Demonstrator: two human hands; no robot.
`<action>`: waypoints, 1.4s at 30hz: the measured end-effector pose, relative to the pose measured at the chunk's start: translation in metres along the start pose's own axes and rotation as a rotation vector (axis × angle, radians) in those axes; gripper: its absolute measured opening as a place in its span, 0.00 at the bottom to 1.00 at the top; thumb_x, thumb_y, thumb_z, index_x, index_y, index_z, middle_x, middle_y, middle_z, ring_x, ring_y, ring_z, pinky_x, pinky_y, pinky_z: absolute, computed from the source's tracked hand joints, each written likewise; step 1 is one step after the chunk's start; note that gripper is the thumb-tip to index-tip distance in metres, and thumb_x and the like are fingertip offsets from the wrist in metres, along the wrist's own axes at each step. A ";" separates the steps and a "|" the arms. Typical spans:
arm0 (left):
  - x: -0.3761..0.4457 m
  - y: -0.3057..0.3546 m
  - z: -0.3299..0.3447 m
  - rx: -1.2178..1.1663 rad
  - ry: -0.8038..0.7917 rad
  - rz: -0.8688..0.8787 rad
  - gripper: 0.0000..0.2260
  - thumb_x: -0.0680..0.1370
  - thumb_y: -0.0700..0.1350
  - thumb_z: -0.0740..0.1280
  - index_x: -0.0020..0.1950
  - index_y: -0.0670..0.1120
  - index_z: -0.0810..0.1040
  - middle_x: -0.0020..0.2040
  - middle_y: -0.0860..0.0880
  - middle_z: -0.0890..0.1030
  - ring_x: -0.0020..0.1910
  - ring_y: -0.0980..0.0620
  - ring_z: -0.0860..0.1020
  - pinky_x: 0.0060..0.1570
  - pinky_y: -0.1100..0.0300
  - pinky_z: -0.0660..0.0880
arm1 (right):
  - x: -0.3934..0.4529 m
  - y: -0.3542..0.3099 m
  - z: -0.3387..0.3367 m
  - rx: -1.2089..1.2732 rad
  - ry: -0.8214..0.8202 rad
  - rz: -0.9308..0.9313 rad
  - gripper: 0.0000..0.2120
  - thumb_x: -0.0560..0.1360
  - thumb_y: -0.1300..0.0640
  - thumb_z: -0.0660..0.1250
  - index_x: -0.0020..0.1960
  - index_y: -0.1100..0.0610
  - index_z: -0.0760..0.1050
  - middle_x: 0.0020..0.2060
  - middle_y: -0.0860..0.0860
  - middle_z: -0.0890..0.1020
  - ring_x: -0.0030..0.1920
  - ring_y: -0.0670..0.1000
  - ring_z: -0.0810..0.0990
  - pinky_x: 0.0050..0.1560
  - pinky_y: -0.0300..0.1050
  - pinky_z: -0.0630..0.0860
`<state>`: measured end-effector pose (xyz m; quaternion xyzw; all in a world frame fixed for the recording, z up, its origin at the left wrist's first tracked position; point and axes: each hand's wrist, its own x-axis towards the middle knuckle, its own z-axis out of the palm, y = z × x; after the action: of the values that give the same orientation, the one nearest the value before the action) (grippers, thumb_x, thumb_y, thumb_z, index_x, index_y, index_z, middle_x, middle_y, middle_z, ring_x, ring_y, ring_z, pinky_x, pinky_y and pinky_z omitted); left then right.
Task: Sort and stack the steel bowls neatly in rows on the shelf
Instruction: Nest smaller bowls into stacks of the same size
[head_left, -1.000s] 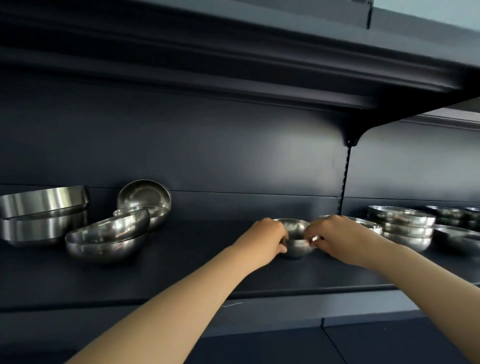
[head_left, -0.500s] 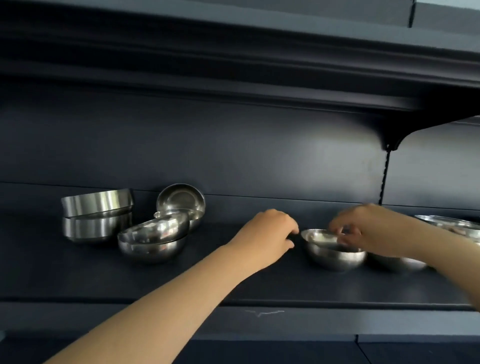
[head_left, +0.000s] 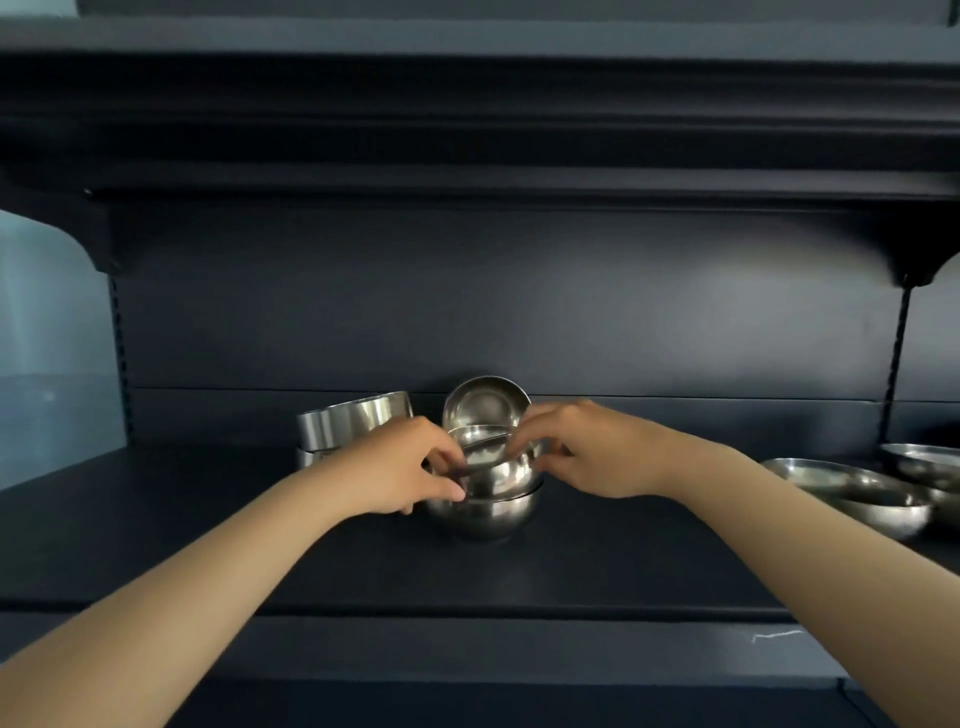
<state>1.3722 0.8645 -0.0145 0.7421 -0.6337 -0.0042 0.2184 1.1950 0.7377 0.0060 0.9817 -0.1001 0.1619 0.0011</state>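
At 9 o'clock a pale wall (head_left: 47, 332) shows past the end of the dark shelf (head_left: 218, 525), whose left stretch lies bare from the end bracket to the straight-sided tins (head_left: 353, 423), 2 of them stacked near the back panel at about 10 o'clock from centre. The left hand (head_left: 402, 470) reaches in from 7 o'clock and grips the left side of the bowl stack (head_left: 488, 499), thumb curled low on the outer wall and fingers curled over the rim. The stack sits mid-shelf, well back from the front edge (head_left: 467, 613), with bare shelf in front of it at 6 o'clock. It appears to be 2 nested bowls with a small bowl (head_left: 485, 452) tilted on top, held between both hands. Just behind it, at 12 o'clock, a tipped bowl (head_left: 485, 402) leans on its edge with its open face toward the camera, close to the back panel; whether it touches the stack I cannot tell. The right hand (head_left: 597, 452) comes from 5 o'clock, its fingertips pinching the small bowl's right rim. Right of the hands runs another bare stretch of shelf, then at 3 o'clock a wide bowl (head_left: 852, 496) and, beyond it at the frame edge, more bowls (head_left: 924, 465) under the upright strip (head_left: 896, 364).
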 end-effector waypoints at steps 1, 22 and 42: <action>0.001 -0.003 0.001 -0.008 -0.013 0.021 0.04 0.74 0.49 0.71 0.48 0.54 0.80 0.47 0.57 0.81 0.20 0.61 0.72 0.24 0.71 0.67 | 0.003 -0.001 0.002 -0.008 -0.024 0.014 0.11 0.77 0.59 0.63 0.57 0.51 0.78 0.52 0.45 0.78 0.41 0.38 0.72 0.47 0.32 0.66; -0.003 -0.009 0.000 0.073 0.036 0.187 0.07 0.74 0.48 0.70 0.51 0.50 0.82 0.43 0.60 0.80 0.31 0.80 0.69 0.34 0.81 0.65 | 0.000 -0.002 0.020 -0.047 0.043 -0.005 0.06 0.76 0.59 0.64 0.50 0.54 0.79 0.40 0.37 0.72 0.38 0.38 0.71 0.39 0.26 0.63; 0.067 0.045 0.032 0.098 -0.008 0.347 0.07 0.70 0.49 0.74 0.38 0.50 0.77 0.26 0.58 0.74 0.26 0.62 0.72 0.28 0.66 0.63 | -0.045 0.072 -0.018 -0.146 -0.072 0.169 0.05 0.70 0.54 0.71 0.42 0.53 0.76 0.35 0.43 0.76 0.35 0.38 0.73 0.39 0.41 0.71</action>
<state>1.3339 0.7864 -0.0105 0.6312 -0.7527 0.0613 0.1768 1.1333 0.6766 0.0061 0.9723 -0.1938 0.1183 0.0555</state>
